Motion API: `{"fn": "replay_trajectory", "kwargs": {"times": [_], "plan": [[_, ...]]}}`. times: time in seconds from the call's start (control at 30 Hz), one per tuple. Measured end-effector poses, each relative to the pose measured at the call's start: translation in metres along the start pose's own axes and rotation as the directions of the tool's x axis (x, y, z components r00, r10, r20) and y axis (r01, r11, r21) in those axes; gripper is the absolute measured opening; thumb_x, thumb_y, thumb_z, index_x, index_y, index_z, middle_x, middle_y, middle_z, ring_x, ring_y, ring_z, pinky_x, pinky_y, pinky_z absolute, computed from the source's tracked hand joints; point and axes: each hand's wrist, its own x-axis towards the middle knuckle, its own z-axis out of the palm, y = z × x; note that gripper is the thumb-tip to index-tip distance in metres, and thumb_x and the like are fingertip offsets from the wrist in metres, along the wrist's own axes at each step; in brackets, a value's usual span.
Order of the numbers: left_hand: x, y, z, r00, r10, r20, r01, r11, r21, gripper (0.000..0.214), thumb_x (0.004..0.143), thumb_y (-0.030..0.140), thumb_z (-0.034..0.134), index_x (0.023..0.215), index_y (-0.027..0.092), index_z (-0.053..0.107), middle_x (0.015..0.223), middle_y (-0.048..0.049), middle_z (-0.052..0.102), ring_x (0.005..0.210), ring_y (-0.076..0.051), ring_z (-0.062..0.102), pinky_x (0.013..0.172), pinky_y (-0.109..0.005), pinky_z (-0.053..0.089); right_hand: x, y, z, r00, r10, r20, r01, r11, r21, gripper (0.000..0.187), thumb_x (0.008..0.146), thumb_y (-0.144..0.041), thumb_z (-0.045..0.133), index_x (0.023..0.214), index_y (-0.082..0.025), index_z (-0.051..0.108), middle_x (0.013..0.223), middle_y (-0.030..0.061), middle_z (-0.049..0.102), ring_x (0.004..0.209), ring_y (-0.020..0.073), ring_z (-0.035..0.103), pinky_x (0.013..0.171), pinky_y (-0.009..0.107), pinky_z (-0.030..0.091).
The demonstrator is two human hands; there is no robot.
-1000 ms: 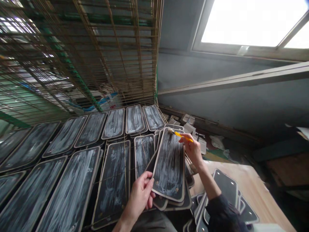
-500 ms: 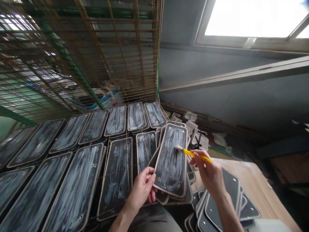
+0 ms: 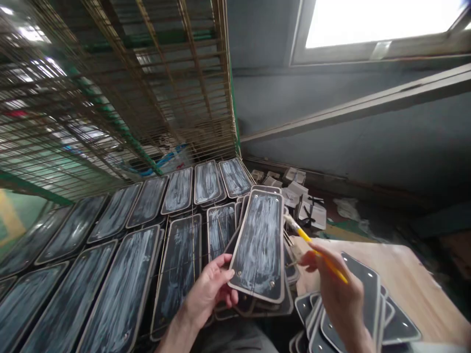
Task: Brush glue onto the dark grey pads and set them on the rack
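My left hand point(image 3: 213, 289) pinches the lower left edge of a dark rectangular panel point(image 3: 259, 245) with rounded corners and a pale rim. White streaks run along the panel's face, and small studs sit near its corners. It lies tilted over other panels stacked beneath. In my right hand point(image 3: 338, 284) is a yellow-handled paintbrush point(image 3: 301, 233). The brush's bristles are beside the panel's right edge; whether they touch it I cannot tell. Below my right hand lies a pile of unstreaked dark panels point(image 3: 360, 279).
Rows of white-streaked panels point(image 3: 117, 279) rest on wire mesh to the left. A wire rack point(image 3: 165, 73) with green bars rises behind them. At right is a wooden board point(image 3: 401, 274). White boxes point(image 3: 294, 193) lie on the floor by the grey wall point(image 3: 331, 142).
My right hand has drawn the paintbrush off the middle of the panel toward its right edge. The left hand keeps hold of the panel. The view has shifted slightly.
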Motion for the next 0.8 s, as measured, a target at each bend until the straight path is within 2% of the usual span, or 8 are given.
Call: {"fn": "replay_trajectory", "kwargs": {"times": [0.1,0.2,0.27,0.43,0.57,0.63,0.73,0.8], "plan": [[0.0,0.013,0.008,0.996,-0.014,-0.087,-0.006,0.976,-0.218,0.033,0.08,0.022,0.064,0.11,0.017,0.05,0.058,0.0054,0.057,0.035,-0.004,0.05,0.034,-0.01,0.036,-0.002,0.027,0.012,0.996,-0.084,-0.014,0.083,0.995,-0.052,0.033,0.098,-0.023,0.042,0.13,-0.02,0.05,0.101,0.0061,0.065,0.089,0.0199,0.064,0.082,0.033,0.053],[0.003,0.032,0.02,0.991,0.041,-0.125,-0.08,0.941,-0.328,0.037,0.079,0.015,0.064,0.113,0.018,0.05,0.074,0.0018,0.064,0.036,-0.001,0.049,0.037,-0.01,0.039,-0.004,0.042,0.032,0.983,-0.18,0.043,0.184,0.978,-0.102,0.034,0.098,-0.02,0.034,0.128,-0.02,0.049,0.116,0.0094,0.06,0.108,0.0235,0.058,0.092,0.04,0.049],[0.008,0.047,0.029,0.989,0.094,-0.112,-0.127,0.932,-0.34,0.036,0.079,0.013,0.063,0.112,0.019,0.051,0.077,0.0011,0.066,0.036,-0.001,0.05,0.036,-0.01,0.041,-0.003,0.043,0.043,0.97,-0.223,0.093,0.235,0.961,-0.147,0.03,0.097,-0.02,0.032,0.121,-0.019,0.051,0.123,0.0114,0.056,0.115,0.026,0.054,0.092,0.043,0.049],[0.033,0.093,0.046,0.965,0.261,0.0,-0.252,0.93,-0.267,0.031,0.078,0.012,0.061,0.108,0.019,0.054,0.078,0.0011,0.066,0.038,-0.002,0.052,0.036,-0.011,0.041,0.002,0.044,0.06,0.941,-0.281,0.189,0.324,0.91,-0.259,0.016,0.095,-0.026,0.041,0.105,-0.022,0.053,0.115,0.009,0.062,0.115,0.028,0.054,0.087,0.044,0.054],[0.069,0.144,0.051,0.894,0.444,0.055,-0.42,0.877,-0.235,0.034,0.074,0.013,0.063,0.106,0.018,0.056,0.076,0.0019,0.065,0.041,-0.003,0.052,0.038,-0.012,0.041,0.001,0.055,0.063,0.933,-0.299,0.199,0.347,0.894,-0.284,0.019,0.094,-0.024,0.041,0.111,-0.022,0.051,0.119,0.0092,0.06,0.118,0.0271,0.051,0.085,0.042,0.056],[0.094,0.168,0.048,0.858,0.511,0.045,-0.49,0.843,-0.223,0.034,0.071,0.013,0.064,0.104,0.019,0.057,0.075,0.0027,0.064,0.044,-0.003,0.052,0.041,-0.013,0.042,0.0,0.061,0.063,0.929,-0.311,0.2,0.359,0.887,-0.289,0.02,0.094,-0.023,0.041,0.113,-0.022,0.05,0.12,0.0095,0.06,0.12,0.0269,0.05,0.087,0.041,0.055],[0.138,0.189,0.034,0.858,0.504,-0.099,-0.514,0.841,-0.172,0.031,0.071,0.014,0.064,0.101,0.021,0.057,0.072,0.0053,0.061,0.047,-0.003,0.053,0.045,-0.013,0.043,0.0,0.068,0.062,0.91,-0.348,0.227,0.405,0.864,-0.3,0.021,0.094,-0.021,0.043,0.114,-0.022,0.048,0.12,0.0085,0.06,0.119,0.0255,0.05,0.086,0.037,0.056],[0.169,0.187,0.021,0.878,0.438,-0.191,-0.466,0.874,-0.135,0.025,0.075,0.013,0.062,0.098,0.02,0.056,0.065,0.0064,0.056,0.047,-0.005,0.054,0.044,-0.013,0.041,0.002,0.071,0.061,0.897,-0.364,0.253,0.431,0.85,-0.304,0.023,0.092,-0.02,0.045,0.115,-0.022,0.048,0.121,0.0076,0.06,0.119,0.0246,0.051,0.086,0.034,0.056]]}}
